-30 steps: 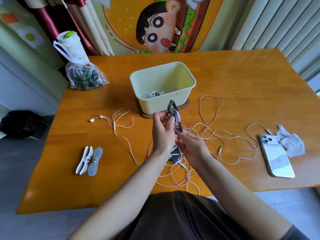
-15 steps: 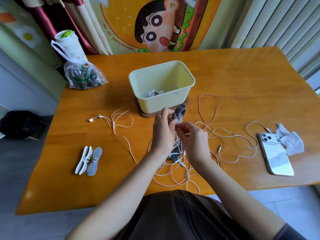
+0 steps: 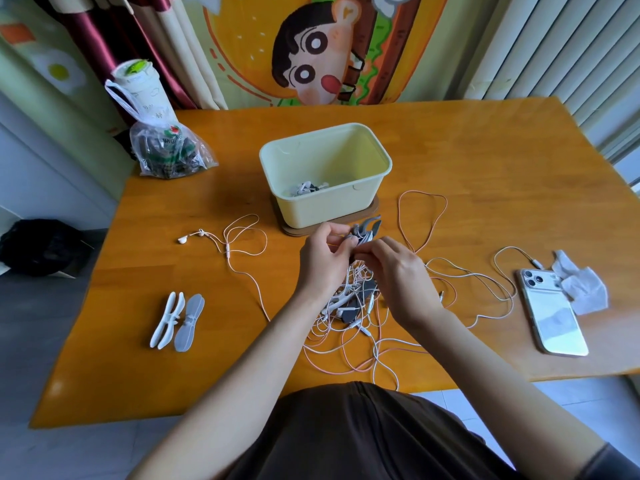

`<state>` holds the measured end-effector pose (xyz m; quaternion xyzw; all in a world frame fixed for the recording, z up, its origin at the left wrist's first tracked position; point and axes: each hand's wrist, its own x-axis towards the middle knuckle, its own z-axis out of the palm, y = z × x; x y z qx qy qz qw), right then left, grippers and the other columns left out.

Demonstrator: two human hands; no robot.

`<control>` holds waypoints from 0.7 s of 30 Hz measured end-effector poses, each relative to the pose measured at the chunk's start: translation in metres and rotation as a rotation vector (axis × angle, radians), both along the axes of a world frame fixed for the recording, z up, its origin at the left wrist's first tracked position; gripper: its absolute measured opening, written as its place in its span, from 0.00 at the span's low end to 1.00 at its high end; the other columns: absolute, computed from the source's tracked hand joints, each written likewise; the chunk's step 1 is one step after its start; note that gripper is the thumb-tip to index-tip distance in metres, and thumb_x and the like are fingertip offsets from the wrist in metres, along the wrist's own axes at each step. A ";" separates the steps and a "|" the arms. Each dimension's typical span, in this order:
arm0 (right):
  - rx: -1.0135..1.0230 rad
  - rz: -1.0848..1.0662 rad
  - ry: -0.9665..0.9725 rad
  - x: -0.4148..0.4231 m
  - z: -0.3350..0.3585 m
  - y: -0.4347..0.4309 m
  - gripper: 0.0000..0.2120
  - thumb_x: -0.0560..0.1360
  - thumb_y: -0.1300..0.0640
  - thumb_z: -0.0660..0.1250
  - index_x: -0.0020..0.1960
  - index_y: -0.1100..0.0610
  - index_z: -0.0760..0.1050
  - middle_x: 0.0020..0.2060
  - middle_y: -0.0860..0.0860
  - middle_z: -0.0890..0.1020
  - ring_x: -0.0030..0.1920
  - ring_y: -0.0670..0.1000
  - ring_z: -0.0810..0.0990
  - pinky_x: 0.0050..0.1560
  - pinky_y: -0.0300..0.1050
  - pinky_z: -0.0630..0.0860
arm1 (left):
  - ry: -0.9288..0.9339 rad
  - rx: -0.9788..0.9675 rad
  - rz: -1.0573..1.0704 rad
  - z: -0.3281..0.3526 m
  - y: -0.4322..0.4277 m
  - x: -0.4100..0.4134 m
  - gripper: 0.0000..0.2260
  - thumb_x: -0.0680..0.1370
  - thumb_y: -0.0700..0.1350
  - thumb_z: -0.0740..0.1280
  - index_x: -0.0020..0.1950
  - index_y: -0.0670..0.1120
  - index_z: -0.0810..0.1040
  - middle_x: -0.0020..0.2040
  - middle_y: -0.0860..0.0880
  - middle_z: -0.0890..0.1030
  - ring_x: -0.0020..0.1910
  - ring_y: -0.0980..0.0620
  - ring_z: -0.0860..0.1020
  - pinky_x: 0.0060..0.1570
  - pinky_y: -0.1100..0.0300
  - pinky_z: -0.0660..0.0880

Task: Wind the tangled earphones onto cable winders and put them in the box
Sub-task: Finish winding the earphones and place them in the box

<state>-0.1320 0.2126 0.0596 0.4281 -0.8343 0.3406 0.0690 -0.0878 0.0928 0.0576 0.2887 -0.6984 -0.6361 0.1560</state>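
In the middle of the frame, the left hand grips the grey winder and the right hand pinches its cable; the tangled earphones below may snag and pull the loops off

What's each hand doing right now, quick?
Left hand: holds the winder.
Right hand: pinches the cable at the winder.

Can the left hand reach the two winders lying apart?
Probably yes: only bare table separates the left hand from the two winders, though it grips the grey winder while the right hand pinches earphone cable.
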 end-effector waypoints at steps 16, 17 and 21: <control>-0.179 -0.038 0.008 0.005 0.004 -0.003 0.06 0.73 0.60 0.69 0.47 0.63 0.80 0.39 0.54 0.80 0.36 0.52 0.80 0.35 0.47 0.79 | 0.171 0.772 0.105 0.014 -0.001 0.001 0.08 0.81 0.35 0.60 0.51 0.43 0.78 0.44 0.42 0.80 0.42 0.48 0.80 0.44 0.59 0.79; -0.208 -0.056 -0.010 0.007 0.003 -0.005 0.05 0.72 0.61 0.69 0.47 0.63 0.80 0.39 0.53 0.80 0.36 0.51 0.79 0.36 0.46 0.79 | 0.194 0.803 0.117 0.014 -0.001 0.001 0.08 0.81 0.36 0.59 0.52 0.43 0.78 0.44 0.41 0.80 0.42 0.48 0.80 0.45 0.59 0.79; -0.345 -0.186 -0.183 0.016 0.001 -0.017 0.03 0.71 0.63 0.72 0.44 0.62 0.81 0.37 0.51 0.81 0.35 0.43 0.77 0.38 0.32 0.75 | 0.275 0.917 0.155 0.013 0.000 0.000 0.09 0.82 0.39 0.57 0.53 0.43 0.77 0.42 0.43 0.82 0.43 0.49 0.80 0.49 0.58 0.78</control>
